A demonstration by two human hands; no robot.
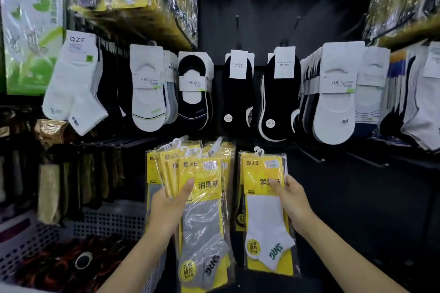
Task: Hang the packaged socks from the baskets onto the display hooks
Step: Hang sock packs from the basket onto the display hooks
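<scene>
Socks in yellow packs are mid-way to the wall: the left hand (170,207) grips a fanned stack of yellow packs (190,173), thumb over the front one, while the right hand (291,197) pinches a single white-sock pack (266,211) by its header, its white hanger (259,150) raised toward bare display hooks (312,157) in the lower row. Higher hooks already carry socks. A grey perforated basket (112,223) at lower left seems to hold dark goods, so much hanging likely remains.
</scene>
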